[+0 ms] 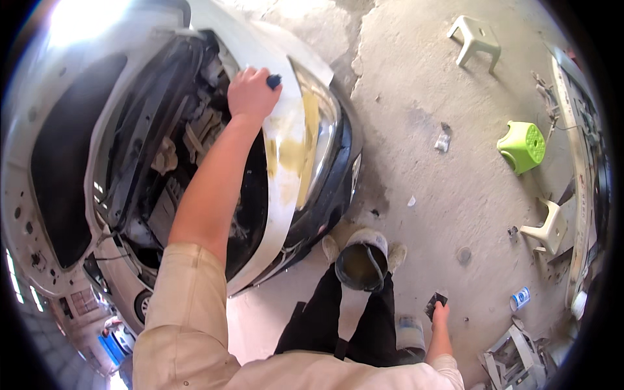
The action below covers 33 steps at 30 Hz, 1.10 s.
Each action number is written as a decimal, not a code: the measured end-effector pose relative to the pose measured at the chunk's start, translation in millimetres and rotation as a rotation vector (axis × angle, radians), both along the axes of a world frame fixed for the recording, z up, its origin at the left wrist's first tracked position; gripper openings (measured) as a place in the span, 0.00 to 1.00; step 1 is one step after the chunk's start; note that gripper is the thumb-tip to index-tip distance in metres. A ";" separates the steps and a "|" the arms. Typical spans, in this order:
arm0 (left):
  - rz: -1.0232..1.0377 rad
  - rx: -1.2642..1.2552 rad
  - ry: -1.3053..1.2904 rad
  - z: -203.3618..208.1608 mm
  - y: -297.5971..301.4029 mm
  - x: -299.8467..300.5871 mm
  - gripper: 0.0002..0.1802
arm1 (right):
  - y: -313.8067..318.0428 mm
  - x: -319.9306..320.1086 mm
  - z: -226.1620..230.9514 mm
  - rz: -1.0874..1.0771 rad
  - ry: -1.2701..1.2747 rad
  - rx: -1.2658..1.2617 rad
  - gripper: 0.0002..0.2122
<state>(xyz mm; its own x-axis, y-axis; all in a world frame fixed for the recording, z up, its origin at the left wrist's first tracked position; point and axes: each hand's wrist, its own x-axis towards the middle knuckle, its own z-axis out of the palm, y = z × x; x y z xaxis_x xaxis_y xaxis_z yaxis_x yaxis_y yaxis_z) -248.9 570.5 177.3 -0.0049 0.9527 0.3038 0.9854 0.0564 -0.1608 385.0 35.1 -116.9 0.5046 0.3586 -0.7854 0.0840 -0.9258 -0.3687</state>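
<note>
My left arm reaches out over the open engine bay of a white car. At its end my left hand [250, 94] is closed around a dark blue block [273, 81], of which only one end shows; it rests against the white fender [283, 188]. Yellowish filler patches [290, 155] mark the paint nearer to me, beside the headlight [325, 123] and a strip of masking tape [312, 123]. Low at my right side, my right hand [441, 315] grips a dark flat sheet [433, 303], perhaps sandpaper.
A black bucket [339, 276] of murky liquid stands between my feet, a pale bucket [409, 333] right of my leg. The raised hood [19, 149] is at left. Farther right are a green stool [513, 149], cream stools [480, 40], a can [520, 298] and grey metal scrap [517, 354].
</note>
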 end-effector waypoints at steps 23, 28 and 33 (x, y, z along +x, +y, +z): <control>-0.544 -0.157 0.141 -59.5 -174.9 25.9 0.11 | 34.6 -52.2 9.2 0.025 0.192 0.098 0.11; -0.617 -0.144 0.163 -58.0 -246.8 25.6 0.06 | 24.1 -16.2 9.2 -0.017 0.187 0.119 0.10; -0.589 -0.190 0.156 -73.4 -333.4 12.9 0.04 | 36.0 17.4 25.0 0.132 0.102 0.086 0.12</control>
